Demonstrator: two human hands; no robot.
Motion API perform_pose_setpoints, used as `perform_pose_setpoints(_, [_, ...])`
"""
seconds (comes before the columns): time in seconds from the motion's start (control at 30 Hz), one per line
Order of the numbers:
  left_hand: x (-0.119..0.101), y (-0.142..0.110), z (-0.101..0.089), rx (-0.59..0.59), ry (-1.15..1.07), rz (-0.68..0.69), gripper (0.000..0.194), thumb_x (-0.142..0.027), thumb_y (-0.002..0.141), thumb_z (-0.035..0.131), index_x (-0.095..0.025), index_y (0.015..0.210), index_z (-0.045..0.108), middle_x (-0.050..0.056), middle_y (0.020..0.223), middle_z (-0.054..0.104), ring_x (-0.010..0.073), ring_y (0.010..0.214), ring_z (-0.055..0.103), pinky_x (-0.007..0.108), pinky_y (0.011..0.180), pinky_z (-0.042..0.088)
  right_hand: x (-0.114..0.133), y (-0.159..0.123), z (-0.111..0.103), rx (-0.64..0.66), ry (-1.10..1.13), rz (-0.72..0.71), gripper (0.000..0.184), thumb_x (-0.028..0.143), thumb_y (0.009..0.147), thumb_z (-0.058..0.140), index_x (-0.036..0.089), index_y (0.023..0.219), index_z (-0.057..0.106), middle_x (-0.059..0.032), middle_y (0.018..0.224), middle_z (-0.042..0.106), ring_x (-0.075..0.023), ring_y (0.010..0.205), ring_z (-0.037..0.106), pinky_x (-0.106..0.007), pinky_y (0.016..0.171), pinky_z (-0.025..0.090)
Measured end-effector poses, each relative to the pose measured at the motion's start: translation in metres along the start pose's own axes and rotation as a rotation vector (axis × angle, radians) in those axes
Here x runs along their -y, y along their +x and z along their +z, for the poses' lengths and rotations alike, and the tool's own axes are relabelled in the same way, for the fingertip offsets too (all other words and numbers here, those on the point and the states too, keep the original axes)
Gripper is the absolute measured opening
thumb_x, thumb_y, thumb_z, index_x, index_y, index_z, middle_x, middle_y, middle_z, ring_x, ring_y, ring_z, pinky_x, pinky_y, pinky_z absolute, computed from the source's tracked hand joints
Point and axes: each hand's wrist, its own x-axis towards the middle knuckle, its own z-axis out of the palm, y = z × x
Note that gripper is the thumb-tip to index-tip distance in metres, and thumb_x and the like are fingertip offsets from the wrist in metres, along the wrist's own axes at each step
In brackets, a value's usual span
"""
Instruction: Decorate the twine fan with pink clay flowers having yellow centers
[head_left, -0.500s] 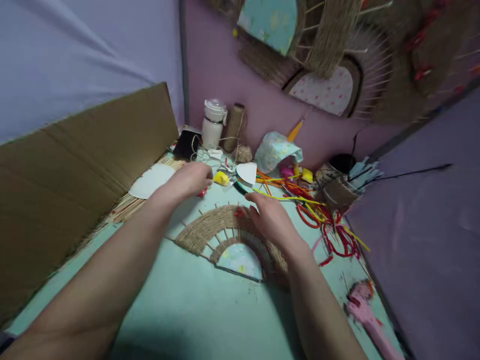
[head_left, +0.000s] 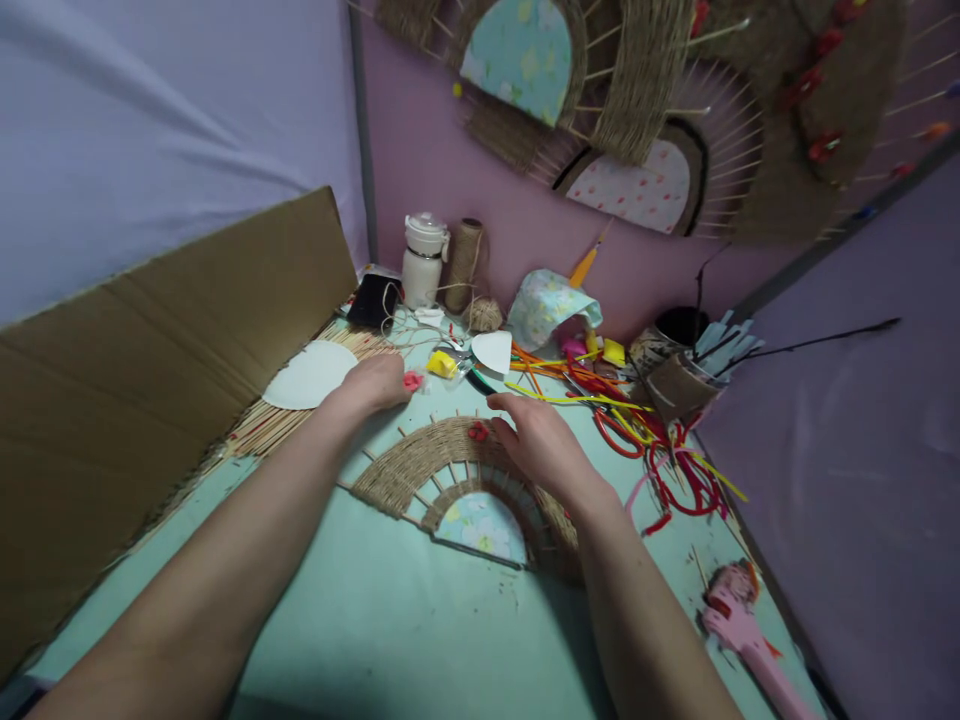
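Note:
A half-round woven twine fan [head_left: 420, 462] with stick spokes and a floral paper centre lies on the mint table [head_left: 360, 620]. My right hand [head_left: 544, 445] rests on its right side, fingers curled beside a small red bead [head_left: 477, 432] on the weave. My left hand [head_left: 375, 382] reaches past the fan's top, fingers closed at a small pink-red piece [head_left: 412, 380]. A yellow piece [head_left: 442, 364] lies just beyond it.
A cardboard sheet [head_left: 150, 360] leans at the left over a bundle of sticks [head_left: 270, 425]. A white paper half-disc [head_left: 309, 375], a white bottle [head_left: 422, 262], twine spools [head_left: 466, 265], red and yellow cords [head_left: 645, 435], a cup of tools [head_left: 679, 380] and a pink tool [head_left: 739, 620] surround the fan. Finished fans [head_left: 645, 100] hang on the wall.
My left hand has drawn back slightly toward me with the pink-red piece at its fingertips. My right hand stays on the fan. The view has shifted a little.

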Motion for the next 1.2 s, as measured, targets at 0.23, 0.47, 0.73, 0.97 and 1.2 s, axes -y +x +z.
perform_pose_setpoints(0.23, [-0.044,-0.022,-0.011,-0.244,-0.131,0.335,0.026,-0.038,0.082,0.05,-0.017,0.085,0.065,0.01,0.088,0.07,0.0225,0.077,0.062,0.03,0.062,0.037,0.002,0.003,0.014,-0.411,0.269,-0.075,0.016,0.022,0.091,0.059,0.02,0.105,0.066,-0.0068,0.099,0.073,-0.0223,0.092,0.066,-0.035,0.083,0.048])
perform_pose_setpoints(0.47, [-0.08,-0.051,-0.016,-0.291,-0.207,0.408,0.02,-0.03,0.082,0.05,-0.017,0.078,0.065,0.008,0.079,0.069,0.0218,0.073,0.061,0.03,0.06,0.035,0.002,0.003,0.013,-0.543,0.259,-0.006,0.006,0.023,0.089,0.063,0.02,0.086,0.067,-0.0041,0.084,0.069,-0.0211,0.081,0.06,-0.033,0.076,0.045])
perform_pose_setpoints(0.73, [-0.088,-0.048,-0.003,-0.372,-0.285,0.393,0.018,-0.027,0.081,0.051,-0.016,0.076,0.065,0.01,0.079,0.069,0.0223,0.075,0.062,0.03,0.063,0.039,-0.001,0.005,0.016,-0.599,0.133,-0.022,0.013,0.019,0.091,0.055,0.02,0.08,0.063,-0.0048,0.079,0.065,-0.0211,0.078,0.055,-0.034,0.074,0.043])
perform_pose_setpoints(0.97, [-0.066,-0.03,-0.006,-0.117,-1.027,0.477,0.032,-0.029,0.072,0.068,-0.015,0.101,0.068,0.008,0.101,0.073,0.0204,0.093,0.066,0.031,0.081,0.049,-0.015,0.004,-0.008,-0.722,0.755,0.223,0.01,0.028,0.083,0.063,0.019,0.079,0.064,-0.001,0.074,0.066,-0.0155,0.069,0.06,-0.028,0.065,0.048])
perform_pose_setpoints(1.2, [-0.055,-0.023,-0.006,0.061,-1.281,0.482,0.043,-0.021,0.066,0.075,-0.014,0.108,0.066,0.008,0.108,0.072,0.0191,0.101,0.066,0.036,0.094,0.048,-0.008,0.0,-0.017,-0.613,1.032,0.216,0.011,0.029,0.076,0.07,0.019,0.079,0.066,-0.0008,0.075,0.068,-0.0145,0.069,0.062,-0.028,0.066,0.05])
